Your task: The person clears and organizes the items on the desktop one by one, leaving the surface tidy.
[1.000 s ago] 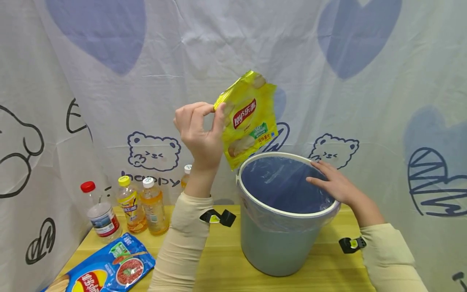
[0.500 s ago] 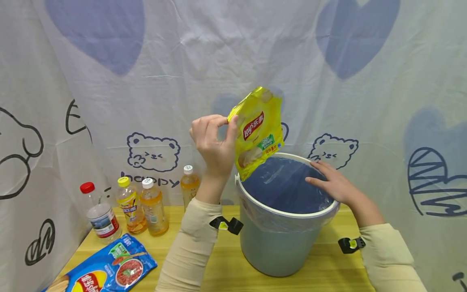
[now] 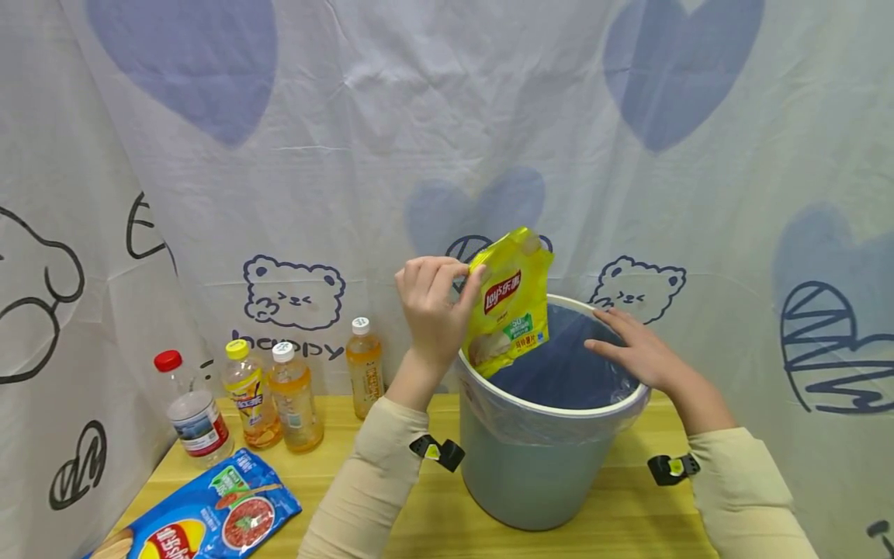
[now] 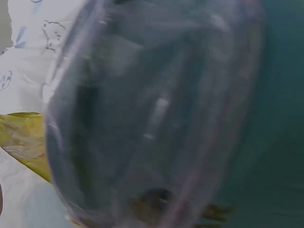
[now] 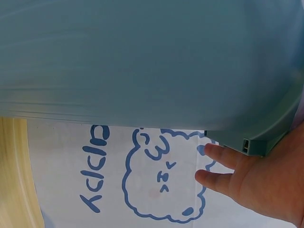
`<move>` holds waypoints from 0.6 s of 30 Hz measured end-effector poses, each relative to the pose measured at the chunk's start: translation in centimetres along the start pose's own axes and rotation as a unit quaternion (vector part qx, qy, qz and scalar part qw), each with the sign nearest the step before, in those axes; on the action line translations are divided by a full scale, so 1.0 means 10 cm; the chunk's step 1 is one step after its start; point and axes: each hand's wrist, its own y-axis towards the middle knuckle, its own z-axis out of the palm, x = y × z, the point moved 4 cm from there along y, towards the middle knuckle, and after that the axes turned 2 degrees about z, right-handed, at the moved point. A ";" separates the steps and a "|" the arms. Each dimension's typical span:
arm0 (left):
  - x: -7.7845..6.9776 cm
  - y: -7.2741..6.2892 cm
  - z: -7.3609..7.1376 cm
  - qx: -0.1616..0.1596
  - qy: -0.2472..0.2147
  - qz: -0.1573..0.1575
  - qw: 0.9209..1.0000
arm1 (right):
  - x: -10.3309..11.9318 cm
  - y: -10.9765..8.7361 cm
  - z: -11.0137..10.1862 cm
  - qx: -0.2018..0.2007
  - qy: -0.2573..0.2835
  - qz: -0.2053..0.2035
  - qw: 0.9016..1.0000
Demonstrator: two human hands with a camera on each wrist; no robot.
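Observation:
High over the left side of a grey trash bin (image 3: 538,481), my left hand (image 3: 436,310) pinches the edge of a yellow Lay's chip bag (image 3: 506,303) between thumb and fingers. The bag hangs tilted, its lower end overlapping the bin's mouth in the head view. Part of the yellow bag also shows at the left wrist view's edge. My right hand (image 3: 639,349) rests over the bin's right rim, thumb on the inner side. In the right wrist view, two straight fingers (image 5: 216,180) of it extend outside the bin. A clear plastic liner (image 3: 489,407) folds over the rim.
On the wooden table (image 3: 419,512) at left stand a red-capped bottle (image 3: 199,423), a yellow-capped bottle (image 3: 251,400) and a white-capped bottle (image 3: 296,407). Another white-capped bottle (image 3: 365,373) is nearer the bin. A blue Lay's bag (image 3: 209,505) lies in front. A printed curtain (image 3: 335,171) hangs behind.
My left hand has moved right and down with the yellow chip bag, from above and left of the bin to its mouth. My right hand stays on the rim.

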 end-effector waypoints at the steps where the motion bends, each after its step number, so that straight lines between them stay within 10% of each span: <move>1: 0.00 -0.03 0.00 0.005 0.002 0.005 1.000 | 0.00 0.00 0.00 0.000 -0.001 -0.001 1.000; 10: 0.00 -0.21 -0.01 0.079 0.019 0.053 0.995 | 0.00 0.01 0.01 -0.001 0.004 -0.007 1.000; 18: 0.00 -0.30 0.00 0.203 0.072 0.062 0.975 | -0.03 0.02 0.02 -0.004 0.003 -0.008 1.000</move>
